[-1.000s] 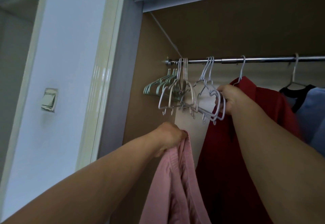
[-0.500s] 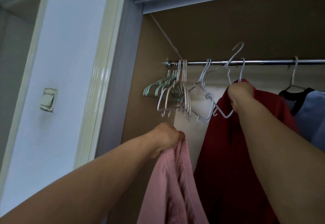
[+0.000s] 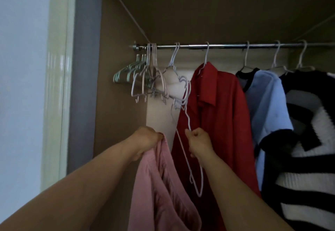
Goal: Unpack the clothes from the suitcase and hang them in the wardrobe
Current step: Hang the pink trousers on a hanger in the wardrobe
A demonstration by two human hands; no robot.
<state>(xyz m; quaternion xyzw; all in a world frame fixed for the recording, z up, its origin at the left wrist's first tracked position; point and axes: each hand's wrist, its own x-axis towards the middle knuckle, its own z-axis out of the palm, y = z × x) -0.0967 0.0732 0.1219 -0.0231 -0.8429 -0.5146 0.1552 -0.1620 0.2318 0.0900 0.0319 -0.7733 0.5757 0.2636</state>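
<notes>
Pale wall (image 3: 21, 67) at far left, then glossy cream door frame (image 3: 58, 85), then the brown inner side of the wardrobe (image 3: 119, 31) under a chrome rail (image 3: 226, 45). At the rail's left end, a crowd of empty hangers (image 3: 150, 78): mint ones hindmost, white and pink ones in front, loosely tangled.

Below them, left grip (image 3: 146, 138) curled tight round the top edge of a pink garment (image 3: 163, 185), bunched cloth pinched between fingers and thumb, the rest hanging straight down past the bottom of view. Just to its right, right grip (image 3: 198, 141) closed round the neck of a white wire hanger (image 3: 187, 120), hook end reaching up toward the tangle, shoulders dangling below the wrist. Cannot tell whether that hook is free of the others.

Behind and further right, already on the rail: red shirt (image 3: 217, 113), light blue top (image 3: 266, 104) with black trim, black-and-white striped knit (image 3: 308, 140). No suitcase in view.

Likely handling: pink garment soft, limp and light, with no shape of its own and prone to sliding off thin wire. Best taken along its top edge and spread flat before threading. Hanger light, springy and apt to snag its neighbours. Best held at the neck, just under the hook.
</notes>
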